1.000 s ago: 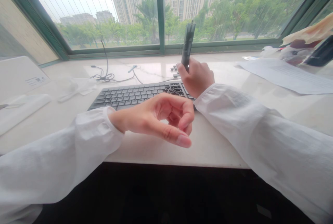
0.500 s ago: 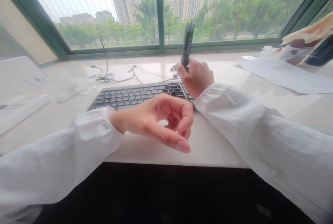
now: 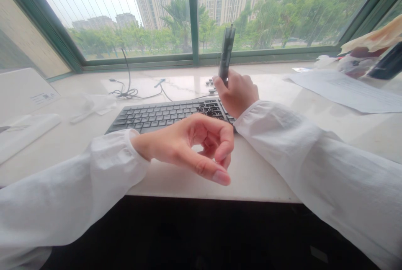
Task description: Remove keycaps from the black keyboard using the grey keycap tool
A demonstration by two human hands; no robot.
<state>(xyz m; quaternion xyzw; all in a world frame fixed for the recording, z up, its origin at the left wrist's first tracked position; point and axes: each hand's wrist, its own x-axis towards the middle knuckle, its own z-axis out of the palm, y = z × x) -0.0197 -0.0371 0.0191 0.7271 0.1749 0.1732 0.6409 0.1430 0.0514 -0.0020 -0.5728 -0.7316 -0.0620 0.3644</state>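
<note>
My right hand (image 3: 240, 92) is closed around a slim dark translucent cleaning tool (image 3: 226, 54). It stands nearly upright, with a thin pin sticking out of its top. That hand is over the right end of a black keyboard (image 3: 153, 115), where several keys lack their caps. Several small dark keycaps (image 3: 211, 91) lie behind the keyboard, just left of the hand. In front of the keyboard hangs my left hand (image 3: 194, 146), its fingers loosely curled and the thumb stretched apart from them. Nothing can be seen in it. It covers part of the keyboard's front edge.
A black cable (image 3: 127, 92) lies coiled behind the keyboard. At left are a white box (image 3: 25, 88), crumpled clear wrapping (image 3: 92, 104) and a white slab (image 3: 28, 134). White paper (image 3: 348, 90) and a dark phone-like object (image 3: 385, 63) are at right. A window closes off the back.
</note>
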